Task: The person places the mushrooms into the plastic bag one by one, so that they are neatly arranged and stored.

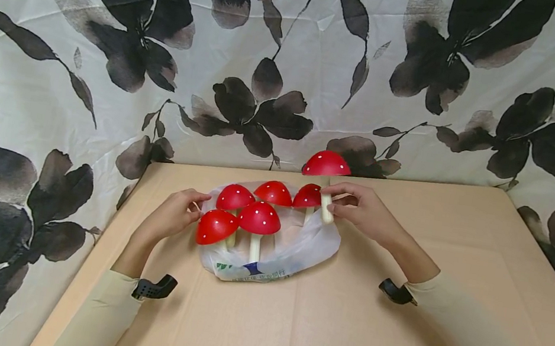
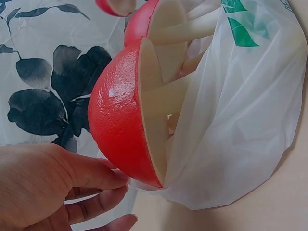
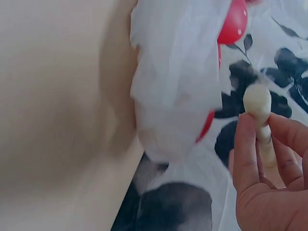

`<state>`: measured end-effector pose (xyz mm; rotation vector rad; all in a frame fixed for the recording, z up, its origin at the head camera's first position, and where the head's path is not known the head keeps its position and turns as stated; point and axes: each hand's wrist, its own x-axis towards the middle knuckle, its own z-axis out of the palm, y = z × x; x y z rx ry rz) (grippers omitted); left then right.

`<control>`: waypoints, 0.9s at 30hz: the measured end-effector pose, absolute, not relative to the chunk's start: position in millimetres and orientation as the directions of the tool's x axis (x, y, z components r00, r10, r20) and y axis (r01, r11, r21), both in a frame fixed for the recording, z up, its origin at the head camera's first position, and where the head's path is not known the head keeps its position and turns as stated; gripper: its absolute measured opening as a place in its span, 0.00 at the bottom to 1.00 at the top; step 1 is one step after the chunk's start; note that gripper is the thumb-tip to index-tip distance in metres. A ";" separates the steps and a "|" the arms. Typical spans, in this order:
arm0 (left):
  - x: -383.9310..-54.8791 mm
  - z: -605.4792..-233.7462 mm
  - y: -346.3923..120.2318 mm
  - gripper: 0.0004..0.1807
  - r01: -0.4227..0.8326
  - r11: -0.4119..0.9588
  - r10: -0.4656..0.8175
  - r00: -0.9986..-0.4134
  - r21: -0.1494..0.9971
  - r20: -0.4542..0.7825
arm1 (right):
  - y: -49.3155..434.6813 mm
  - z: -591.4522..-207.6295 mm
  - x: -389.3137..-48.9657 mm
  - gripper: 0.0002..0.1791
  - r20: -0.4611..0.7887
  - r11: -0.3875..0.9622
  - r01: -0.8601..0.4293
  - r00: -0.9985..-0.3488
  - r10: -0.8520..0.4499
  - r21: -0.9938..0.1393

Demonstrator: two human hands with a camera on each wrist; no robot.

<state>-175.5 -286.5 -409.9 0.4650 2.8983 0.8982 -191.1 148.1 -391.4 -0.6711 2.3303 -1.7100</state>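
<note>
My right hand (image 1: 366,210) pinches the pale stem of a toy mushroom (image 1: 327,164) with a red, white-dotted cap, raised at the right rim of a white plastic bag (image 1: 306,252). In the right wrist view the stem's rounded end (image 3: 257,101) shows between thumb and fingers. Several similar mushrooms (image 1: 260,218) stand in the open bag, caps up. At the bag's left rim, my left hand (image 1: 171,214) pinches the plastic between thumb and forefinger. Beside its fingertips in the left wrist view is one red cap (image 2: 115,115). The lower stems are partly hidden by the bag.
The bag rests on a light wooden table (image 1: 339,338), near its back edge. Behind the table hangs a white cloth (image 1: 325,72) with dark flower prints. Each wrist wears a black band (image 1: 155,287).
</note>
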 end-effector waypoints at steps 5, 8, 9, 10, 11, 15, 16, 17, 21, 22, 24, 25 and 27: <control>-175.6 -409.8 -286.8 0.22 0.267 0.773 0.308 -0.951 0.576 0.028 | 122.9 -397.0 -194.1 0.18 0.164 0.272 -0.322 -0.864 -0.476 -0.907; -175.4 -409.8 -287.1 0.22 0.269 0.772 0.309 -0.951 0.576 0.029 | 110.2 -401.1 -195.1 0.18 0.178 0.298 -0.353 -0.856 -0.485 -0.887; -175.4 -409.9 -287.3 0.22 0.268 0.771 0.309 -0.951 0.577 0.029 | 106.6 -402.5 -195.5 0.18 0.184 0.304 -0.363 -0.854 -0.487 -0.881; -175.3 -410.0 -287.4 0.22 0.268 0.771 0.309 -0.951 0.578 0.028 | 103.2 -403.7 -195.6 0.18 0.190 0.311 -0.373 -0.852 -0.487 -0.874; -175.3 -410.0 -287.4 0.22 0.267 0.770 0.309 -0.951 0.579 0.028 | 100.0 -405.1 -195.8 0.17 0.200 0.319 -0.385 -0.851 -0.485 -0.866; -175.2 -410.3 -287.5 0.21 0.269 0.772 0.309 -0.951 0.576 0.031 | 88.3 -410.6 -195.5 0.17 0.248 0.363 -0.442 -0.847 -0.471 -0.821; -175.1 -410.3 -287.4 0.21 0.271 0.772 0.309 -0.951 0.574 0.033 | 85.7 -412.5 -195.1 0.17 0.259 0.379 -0.457 -0.844 -0.469 -0.805; -175.1 -410.3 -287.4 0.21 0.273 0.773 0.310 -0.950 0.573 0.034 | 83.4 -414.3 -194.4 0.17 0.270 0.391 -0.473 -0.840 -0.470 -0.790; -174.8 -410.1 -286.9 0.21 0.271 0.774 0.308 -0.951 0.572 0.034 | 77.2 -422.4 -190.7 0.17 0.295 0.478 -0.529 -0.826 -0.481 -0.701; -174.9 -410.0 -286.9 0.21 0.271 0.773 0.309 -0.951 0.573 0.032 | 76.4 -424.5 -189.8 0.17 0.298 0.504 -0.540 -0.823 -0.484 -0.674; -175.1 -409.8 -286.9 0.22 0.270 0.773 0.308 -0.951 0.574 0.032 | 75.6 -427.2 -187.2 0.16 0.309 0.546 -0.564 -0.815 -0.491 -0.620; -175.1 -409.7 -286.9 0.21 0.271 0.773 0.308 -0.951 0.573 0.033 | 75.6 -428.4 -186.1 0.16 0.310 0.565 -0.570 -0.813 -0.493 -0.596; -175.2 -409.6 -287.2 0.22 0.273 0.775 0.308 -0.951 0.570 0.035 | 75.5 -430.0 -184.0 0.16 0.310 0.595 -0.581 -0.809 -0.500 -0.555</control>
